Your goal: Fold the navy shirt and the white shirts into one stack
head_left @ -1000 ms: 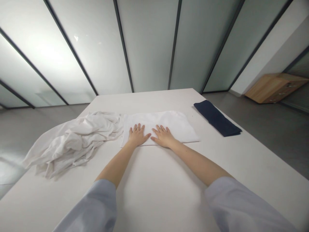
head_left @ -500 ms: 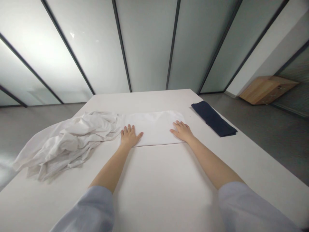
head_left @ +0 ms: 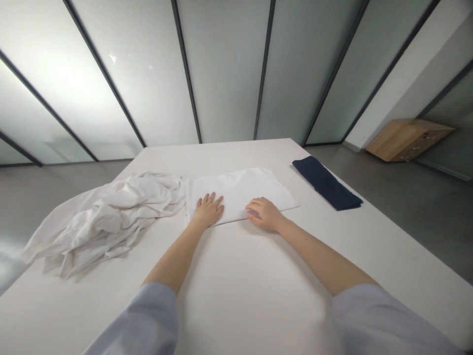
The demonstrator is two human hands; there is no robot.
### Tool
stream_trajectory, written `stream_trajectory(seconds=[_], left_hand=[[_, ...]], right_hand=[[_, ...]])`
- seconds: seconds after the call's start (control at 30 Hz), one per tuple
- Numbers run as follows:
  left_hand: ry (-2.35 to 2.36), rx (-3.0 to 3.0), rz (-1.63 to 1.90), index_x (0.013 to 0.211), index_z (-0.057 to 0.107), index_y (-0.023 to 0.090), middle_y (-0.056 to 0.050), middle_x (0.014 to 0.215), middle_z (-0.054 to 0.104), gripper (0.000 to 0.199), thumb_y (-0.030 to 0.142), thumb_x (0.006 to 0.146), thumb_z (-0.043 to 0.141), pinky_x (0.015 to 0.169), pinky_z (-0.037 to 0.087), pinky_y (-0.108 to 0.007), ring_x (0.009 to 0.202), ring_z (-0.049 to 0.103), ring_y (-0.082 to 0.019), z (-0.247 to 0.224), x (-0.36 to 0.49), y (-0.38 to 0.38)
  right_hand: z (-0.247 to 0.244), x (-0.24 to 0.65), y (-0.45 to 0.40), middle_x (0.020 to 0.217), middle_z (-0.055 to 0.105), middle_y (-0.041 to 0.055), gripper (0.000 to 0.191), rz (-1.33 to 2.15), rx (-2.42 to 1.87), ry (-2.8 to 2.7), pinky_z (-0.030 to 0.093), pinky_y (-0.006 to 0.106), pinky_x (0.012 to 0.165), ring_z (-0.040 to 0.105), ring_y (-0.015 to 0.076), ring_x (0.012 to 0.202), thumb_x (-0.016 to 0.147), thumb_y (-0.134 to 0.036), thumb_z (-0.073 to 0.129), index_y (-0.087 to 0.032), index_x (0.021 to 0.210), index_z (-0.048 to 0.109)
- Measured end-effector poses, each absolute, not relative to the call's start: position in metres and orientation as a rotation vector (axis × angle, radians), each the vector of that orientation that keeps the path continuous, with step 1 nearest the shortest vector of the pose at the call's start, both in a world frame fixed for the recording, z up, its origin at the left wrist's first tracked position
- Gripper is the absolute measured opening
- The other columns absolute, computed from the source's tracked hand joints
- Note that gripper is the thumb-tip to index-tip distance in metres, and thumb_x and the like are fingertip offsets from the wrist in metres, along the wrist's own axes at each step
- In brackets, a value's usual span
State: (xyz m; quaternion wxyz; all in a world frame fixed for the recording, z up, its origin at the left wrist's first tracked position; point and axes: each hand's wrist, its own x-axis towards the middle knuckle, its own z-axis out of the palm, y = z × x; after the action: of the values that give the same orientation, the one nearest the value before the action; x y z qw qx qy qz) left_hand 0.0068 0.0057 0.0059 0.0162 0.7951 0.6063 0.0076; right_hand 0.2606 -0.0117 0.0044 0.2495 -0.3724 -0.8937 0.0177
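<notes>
A folded white cloth (head_left: 240, 187) lies flat on the white table in front of me. My left hand (head_left: 208, 211) rests on its near left part, fingers spread and palm down. At the near edge, right of the middle, my right hand (head_left: 264, 214) touches the cloth with bent fingers. A small gap shows between its thumb and fingers. The cloth's near right corner reaches out past this hand. Close to the cloth's left side is a crumpled heap of white fabric (head_left: 111, 217).
A folded dark navy cloth (head_left: 327, 182) lies near the right edge of the white table (head_left: 254, 291). Frosted glass panels (head_left: 225, 74) with dark frames stand beyond the table. A wooden cabinet (head_left: 402, 140) is on the floor at the far right.
My right hand has moved left and nearer, its fingers now bent instead of spread. My left hand has shifted slightly right. The folded cloth's right end has become slanted, its near corner farther right.
</notes>
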Motion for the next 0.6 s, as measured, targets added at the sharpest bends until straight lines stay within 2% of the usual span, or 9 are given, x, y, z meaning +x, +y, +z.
stream_trajectory(seconds=[0.1,0.2,0.3,0.47,0.53,0.6], left_hand=[[2.01,2.429,0.06,0.146,0.041,0.029,-0.012,0.154,0.036,0.052,0.044,0.097,0.03,0.107,0.033,-0.052,0.139,0.034,-0.033,0.011,0.02,0.003],[2.054,2.359,0.02,0.142,0.046,0.025,-0.017,0.143,0.047,0.053,0.047,0.095,0.034,0.096,0.04,-0.053,0.127,0.045,-0.037,0.022,0.034,0.001],[2.001,2.344,-0.042,0.135,0.053,0.02,-0.02,0.13,0.056,0.057,0.055,0.092,0.039,0.093,0.042,-0.052,0.121,0.048,-0.038,0.033,0.046,-0.003],[1.697,2.539,-0.081,0.121,0.062,0.019,-0.018,0.118,0.063,0.057,0.061,0.091,0.039,0.095,0.042,-0.046,0.114,0.055,-0.033,0.037,0.052,-0.02],[1.492,2.668,-0.029,0.13,0.056,0.021,-0.016,0.126,0.06,0.062,0.064,0.089,0.04,0.1,0.039,-0.045,0.118,0.053,-0.032,0.031,0.049,-0.031],[1.354,2.76,0.07,0.142,0.046,0.022,-0.015,0.143,0.049,0.07,0.067,0.089,0.038,0.109,0.031,-0.046,0.131,0.043,-0.032,0.021,0.046,-0.041]], right_hand=[[0.006,0.245,-0.02,0.089,0.071,0.0081,0.025,0.16,-1.054,-2.579,0.042,0.033,0.084,0.063,0.0208,0.088,0.093,-0.033,0.049,-0.019,0.093,0.07],[0.007,0.248,-0.015,0.094,0.071,0.0082,0.03,0.195,-1.239,-2.591,0.041,0.033,0.086,0.063,0.0214,0.092,0.095,-0.037,0.047,-0.019,0.095,0.071],[0.007,0.263,-0.004,0.099,0.07,0.0098,0.037,0.153,-1.496,-2.453,0.041,0.032,0.088,0.061,0.022,0.096,0.097,-0.042,0.044,-0.018,0.095,0.071],[0.002,0.288,0.012,0.115,0.066,0.0108,0.047,0.116,-1.852,-2.18,0.039,0.034,0.094,0.057,0.0237,0.108,0.1,-0.043,0.031,-0.019,0.101,0.071],[-0.002,0.292,0.015,0.121,0.064,0.0121,0.048,0.115,-1.94,-2.102,0.039,0.036,0.096,0.056,0.0255,0.111,0.1,-0.043,0.03,-0.017,0.106,0.07],[-0.005,0.293,0.016,0.127,0.06,0.0141,0.046,0.098,-2.01,-2.058,0.039,0.039,0.097,0.054,0.0284,0.115,0.098,-0.045,0.035,-0.015,0.112,0.066]])
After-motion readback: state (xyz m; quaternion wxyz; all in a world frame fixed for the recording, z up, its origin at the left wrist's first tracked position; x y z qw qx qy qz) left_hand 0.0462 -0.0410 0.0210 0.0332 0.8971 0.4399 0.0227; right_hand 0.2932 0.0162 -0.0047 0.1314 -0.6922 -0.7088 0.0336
